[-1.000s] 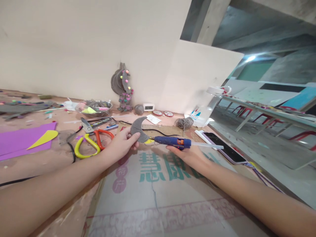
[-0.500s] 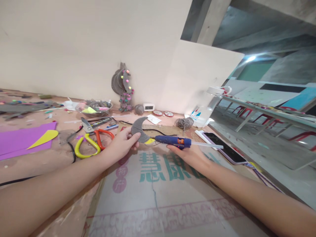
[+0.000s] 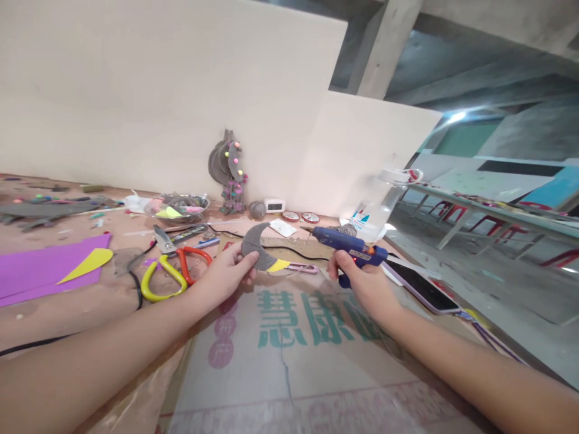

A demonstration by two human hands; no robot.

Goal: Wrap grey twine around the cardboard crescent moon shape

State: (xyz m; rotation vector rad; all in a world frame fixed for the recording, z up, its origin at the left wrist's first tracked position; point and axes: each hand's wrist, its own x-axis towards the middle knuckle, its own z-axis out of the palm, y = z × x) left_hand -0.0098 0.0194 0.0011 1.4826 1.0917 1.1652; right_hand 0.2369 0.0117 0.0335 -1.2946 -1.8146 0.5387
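Above a printed cardboard sheet [image 3: 235, 377] on the worktop [image 3: 94, 313], the left hand [image 3: 234, 265] pinches a grey, yarn-wrapped crescent [image 3: 256, 246] with a yellow tip [image 3: 279, 264]; the right hand's [image 3: 364, 282] grip encloses a blue hot-glue gun [image 3: 346, 242], nozzle [image 3: 308, 229] apart from the crescent.

Glue gun [image 3: 346, 243], smooth plastic; crescent [image 3: 254, 246], ribbed matt yarn; phone screen [image 3: 424, 286], glossy.

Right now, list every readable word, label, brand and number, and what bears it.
"慧康", next character part-hidden: cardboard
"特产", blurred: purple circles on the cardboard
"OOK", start unclear: water bottle
Too small to read: markings on the glue gun, clock and white packet
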